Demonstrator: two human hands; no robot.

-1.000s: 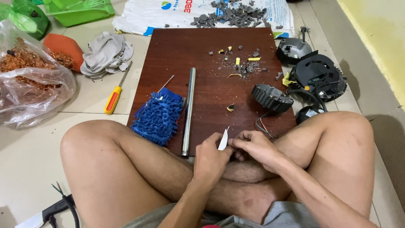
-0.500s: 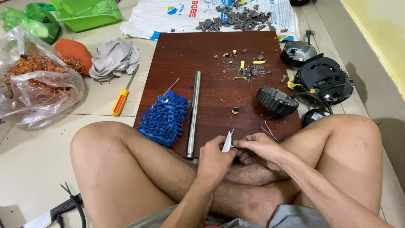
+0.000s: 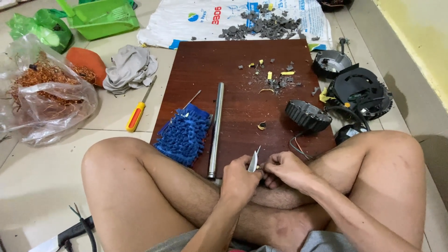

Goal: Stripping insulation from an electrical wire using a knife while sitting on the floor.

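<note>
I see the left hand (image 3: 239, 179) clenched around a small knife blade (image 3: 253, 162) pointing up, above the crossed legs – the right hand (image 3: 285, 169) pinches a tiny yellow piece (image 3: 259, 167) just beside the blade, near the brown board (image 3: 233, 70) with the metal rod (image 3: 216, 128)

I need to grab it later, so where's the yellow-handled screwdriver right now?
In the head view, the screwdriver lies on the floor tiles left of the wooden board, just below the grey rag and up-left of the blue brush.
</note>
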